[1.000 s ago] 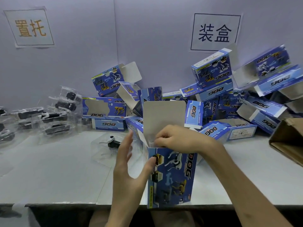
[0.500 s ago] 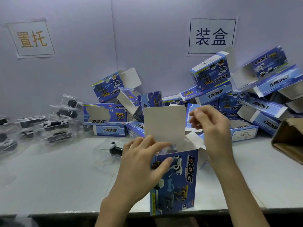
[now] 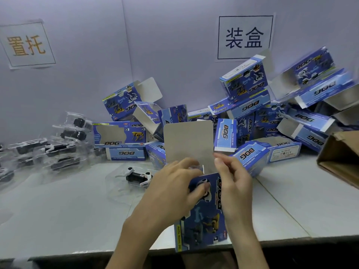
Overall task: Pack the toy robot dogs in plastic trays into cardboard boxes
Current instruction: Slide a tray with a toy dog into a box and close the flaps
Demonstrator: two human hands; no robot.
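Note:
A blue "DOG" cardboard box [image 3: 204, 226] stands upright at the table's front edge, its grey top flap [image 3: 189, 142] raised. My left hand [image 3: 171, 193] grips the box's upper left side, thumb on the front face. My right hand [image 3: 233, 181] is at the box's upper right corner with fingers curled over the opening. The box's inside is hidden by both hands. One toy robot dog in a clear plastic tray [image 3: 137, 177] lies on the table just left of my left hand.
A heap of open blue boxes [image 3: 252, 117] fills the back right of the white table [image 3: 58, 210]. Several trayed dogs [image 3: 56, 148] are stacked at the back left. A brown carton [image 3: 342, 158] juts in at the right edge.
My right hand came down from the flap's upper right to the box's top right corner. My left hand kept its hold on the box's left side.

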